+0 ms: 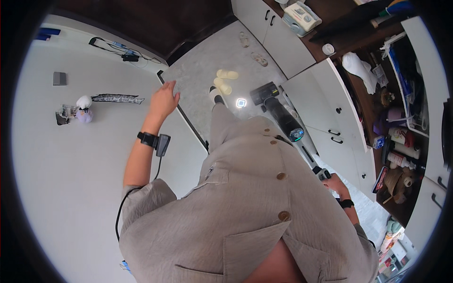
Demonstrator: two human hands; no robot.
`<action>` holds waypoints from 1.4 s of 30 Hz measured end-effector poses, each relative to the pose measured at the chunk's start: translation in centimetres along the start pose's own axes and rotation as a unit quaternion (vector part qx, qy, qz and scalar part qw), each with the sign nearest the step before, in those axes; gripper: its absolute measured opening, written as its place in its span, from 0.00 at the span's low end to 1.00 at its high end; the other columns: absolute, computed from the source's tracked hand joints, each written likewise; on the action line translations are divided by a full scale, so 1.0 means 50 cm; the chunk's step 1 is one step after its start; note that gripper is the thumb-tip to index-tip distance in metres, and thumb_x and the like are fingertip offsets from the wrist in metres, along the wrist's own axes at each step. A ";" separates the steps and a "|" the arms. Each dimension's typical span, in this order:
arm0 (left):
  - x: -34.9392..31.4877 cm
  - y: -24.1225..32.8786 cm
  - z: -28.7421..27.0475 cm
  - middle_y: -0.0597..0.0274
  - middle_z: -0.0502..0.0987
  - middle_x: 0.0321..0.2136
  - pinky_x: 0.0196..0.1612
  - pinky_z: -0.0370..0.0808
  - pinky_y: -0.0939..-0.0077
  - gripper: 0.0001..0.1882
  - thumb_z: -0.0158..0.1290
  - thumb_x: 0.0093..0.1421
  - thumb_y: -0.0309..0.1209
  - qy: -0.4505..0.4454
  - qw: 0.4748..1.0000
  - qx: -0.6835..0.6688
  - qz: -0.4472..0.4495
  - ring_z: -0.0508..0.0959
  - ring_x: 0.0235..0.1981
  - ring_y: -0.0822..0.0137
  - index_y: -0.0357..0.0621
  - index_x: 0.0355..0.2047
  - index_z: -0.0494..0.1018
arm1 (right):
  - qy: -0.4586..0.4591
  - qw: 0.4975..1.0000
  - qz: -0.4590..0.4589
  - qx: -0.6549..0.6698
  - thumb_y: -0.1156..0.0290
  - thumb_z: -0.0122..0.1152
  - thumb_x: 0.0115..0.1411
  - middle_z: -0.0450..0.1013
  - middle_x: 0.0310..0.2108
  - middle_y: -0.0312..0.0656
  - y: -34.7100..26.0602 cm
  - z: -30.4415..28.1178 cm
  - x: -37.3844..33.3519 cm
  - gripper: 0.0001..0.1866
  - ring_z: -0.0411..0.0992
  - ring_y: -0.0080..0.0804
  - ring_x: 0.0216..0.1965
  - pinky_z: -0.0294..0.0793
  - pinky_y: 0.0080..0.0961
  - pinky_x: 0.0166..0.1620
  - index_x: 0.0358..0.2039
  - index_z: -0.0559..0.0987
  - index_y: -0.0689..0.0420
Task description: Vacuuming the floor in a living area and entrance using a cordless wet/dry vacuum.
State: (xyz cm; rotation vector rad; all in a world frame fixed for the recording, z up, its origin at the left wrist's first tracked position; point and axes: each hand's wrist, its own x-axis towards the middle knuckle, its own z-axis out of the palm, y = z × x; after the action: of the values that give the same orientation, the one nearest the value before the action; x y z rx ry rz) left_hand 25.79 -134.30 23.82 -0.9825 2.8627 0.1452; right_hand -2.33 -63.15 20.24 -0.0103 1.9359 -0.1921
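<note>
My right hand (334, 183) is wrapped round the handle of an upright floor cleaner (284, 118). Black and grey, the machine leans from its wide head on the floor, beside the white cabinets, up to my hip, and a ring glows blue-green on its body. Out in front of the white wall, my left hand (164, 100) is raised and holds nothing, its thumb standing apart from the fingers. A black device on a wristband (155, 140) with a cable sits on my left wrist.
Pale yellow slippers (222, 86) and sandals (244, 39) lie on the grey floor (198, 59). A dark door (141, 19) is ahead. Along the right run white cabinets (306, 94) and open shelves packed with bags and bottles. Cords (125, 52) and a plush charm (84, 113) hang on the left wall.
</note>
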 end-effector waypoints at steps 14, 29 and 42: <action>-0.236 0.039 0.164 0.44 0.80 0.45 0.47 0.78 0.55 0.25 0.56 0.60 0.38 -0.160 0.971 -0.135 -0.115 0.80 0.46 0.46 0.41 0.56 0.72 | 0.006 0.985 0.023 -0.169 0.61 0.69 0.44 0.74 0.14 0.44 -0.010 -0.075 -0.014 0.17 0.72 0.35 0.17 0.71 0.34 0.27 0.14 0.76 0.63; -0.190 -0.097 0.112 0.42 0.81 0.40 0.45 0.78 0.53 0.24 0.54 0.62 0.38 -0.141 0.973 -0.167 -0.074 0.81 0.42 0.43 0.41 0.56 0.71 | 0.058 0.933 -0.057 -0.351 0.64 0.62 0.46 0.77 0.41 0.63 -0.244 -0.069 0.030 0.25 0.77 0.58 0.46 0.77 0.42 0.51 0.44 0.80 0.65; -0.238 -0.084 0.067 0.44 0.81 0.43 0.47 0.78 0.55 0.24 0.54 0.62 0.36 -0.195 0.957 -0.180 -0.116 0.81 0.44 0.46 0.43 0.57 0.71 | -0.016 0.985 -0.089 -0.145 0.58 0.69 0.53 0.76 0.21 0.47 -0.507 0.029 0.109 0.20 0.75 0.39 0.22 0.73 0.36 0.29 0.27 0.78 0.65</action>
State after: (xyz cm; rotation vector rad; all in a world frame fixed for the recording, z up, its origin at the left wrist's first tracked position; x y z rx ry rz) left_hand 37.96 -129.97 21.89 -1.1846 2.3844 0.7673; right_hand -5.15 -88.87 18.23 -0.3770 1.9150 -0.0262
